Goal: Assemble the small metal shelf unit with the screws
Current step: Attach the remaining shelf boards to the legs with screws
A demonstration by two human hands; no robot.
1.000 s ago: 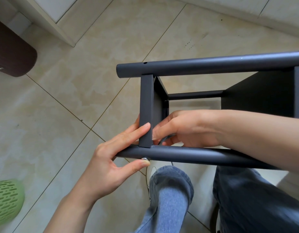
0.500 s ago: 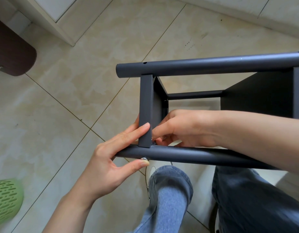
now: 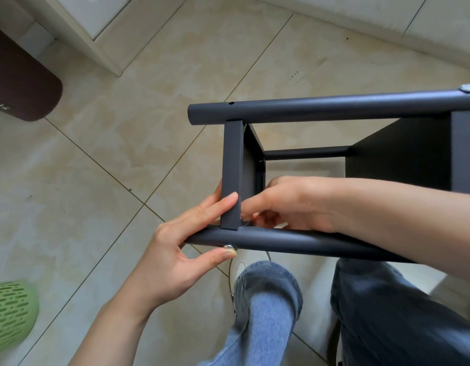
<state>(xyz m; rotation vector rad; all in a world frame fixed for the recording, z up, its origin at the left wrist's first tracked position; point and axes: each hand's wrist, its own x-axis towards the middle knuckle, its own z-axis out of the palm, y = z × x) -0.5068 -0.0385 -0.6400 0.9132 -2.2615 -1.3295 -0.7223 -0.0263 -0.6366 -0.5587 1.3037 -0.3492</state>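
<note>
A: Currently held above the lap, centre to right of frame: shelf unit (image 3: 334, 167), lying on its side over the tiled floor (image 3: 96, 180).
B: Handling estimate?
A: Judged rigid, painted steel, moderately light. Smooth tube finish, probably slippery under a loose grip. No fragile parts apparent.
B: Left hand (image 3: 175, 254)?
A: Fingers extended and spread. Index laid against the short flat crosspiece (image 3: 231, 175), thumb pressing under the near tube (image 3: 294, 240) right at a screw head (image 3: 228, 246). Bracing, not wrapped round anything.
B: Right hand (image 3: 289, 204)?
A: Reached inside the frame, fingers curled at the joint behind the crosspiece. Looks like pinching something small there, possibly a nut or a screw end; too hidden to name.
B: Best hold points?
A: Judged: tubes close to the joints, as now. Far tube (image 3: 334, 108) at upper right also offers a firm hold; second screw (image 3: 466, 88) seated at its right end. Open hole near its left end, not yet filled.
B: Containers?
A: Green perforated basket (image 3: 9, 313) at lower left edge, contents not visible. Dark brown rounded object (image 3: 22, 88) at upper left, unidentified.
B: Risk?
A: Small hardware slipping from the inside fingers and dropping to the floor.
</note>
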